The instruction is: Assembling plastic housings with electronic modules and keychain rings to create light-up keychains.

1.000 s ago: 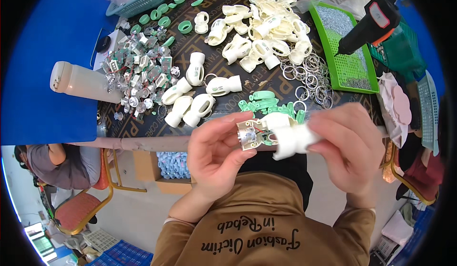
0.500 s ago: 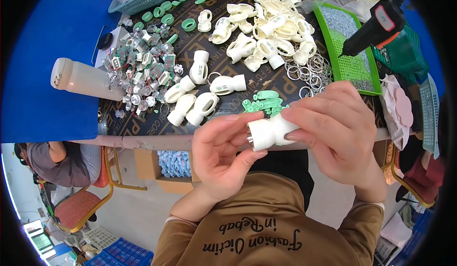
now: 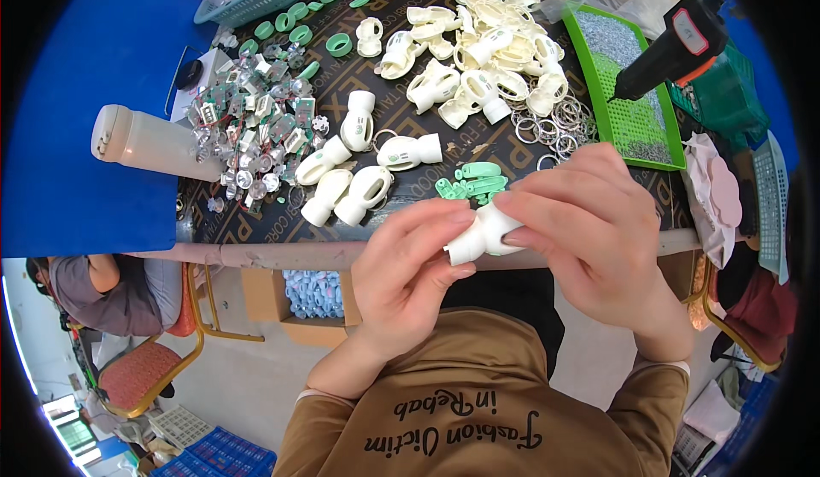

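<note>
Just beyond the table's near edge, both hands hold one white plastic flashlight casing (image 3: pixel 483 231) between them. My right hand (image 3: pixel 602 242) is closed round its narrower end, hiding that part. With thumb and fingertips, my left hand (image 3: pixel 397 276) grips the wider end at its rim. Behind the casing lie small green plastic parts (image 3: pixel 475 183) on the table. To their left sits a group of similar assembled casings (image 3: pixel 367 193), some with a metal ring by them. Loose metal rings (image 3: pixel 555 127) are heaped farther right.
Cream casing halves (image 3: pixel 491 46) cover the back middle. Circuit boards with clear lenses (image 3: pixel 256 118) are piled at left, beside a pale bottle (image 3: pixel 154 142). A black electric screwdriver (image 3: pixel 670 50) hangs over a green screw tray (image 3: pixel 602 76). A carton of blue parts (image 3: pixel 313 293) stands below.
My left fingers have closed onto the wide end, which stood open toward the left before. The casing has tilted, with that end lower. My right hand keeps its hold.
</note>
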{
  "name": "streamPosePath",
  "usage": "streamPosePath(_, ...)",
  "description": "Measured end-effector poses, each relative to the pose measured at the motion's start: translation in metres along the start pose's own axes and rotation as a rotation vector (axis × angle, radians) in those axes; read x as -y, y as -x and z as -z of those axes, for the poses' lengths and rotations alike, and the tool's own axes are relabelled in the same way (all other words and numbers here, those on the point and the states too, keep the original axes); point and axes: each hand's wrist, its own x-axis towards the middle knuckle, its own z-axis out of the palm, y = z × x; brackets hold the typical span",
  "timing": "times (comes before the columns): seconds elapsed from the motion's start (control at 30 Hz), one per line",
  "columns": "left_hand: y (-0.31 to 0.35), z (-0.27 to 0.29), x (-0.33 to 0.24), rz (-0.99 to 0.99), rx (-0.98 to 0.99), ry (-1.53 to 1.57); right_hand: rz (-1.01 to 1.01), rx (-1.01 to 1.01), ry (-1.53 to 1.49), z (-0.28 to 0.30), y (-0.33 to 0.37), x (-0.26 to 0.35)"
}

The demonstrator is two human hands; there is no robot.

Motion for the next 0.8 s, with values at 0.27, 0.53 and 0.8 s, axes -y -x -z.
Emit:
streamPosePath(0.27, 0.002, 0.001, -0.003, 0.121, -0.011, 0.152, -0.158, -0.002, -0.302, -0.027, 0.017, -0.001)
streamPosePath(0.53, 0.012, 0.017, 0.012, 0.863, 0.419, 1.0, -0.006, 0.109, -0.561, -0.058, 0.049, -0.01)
streamPosePath(0.8, 0.008, 0.018, -0.002, 1.099, 0.507, 0.671, -0.177, 0.057, -0.193, -0.043, 0.069, -0.035)
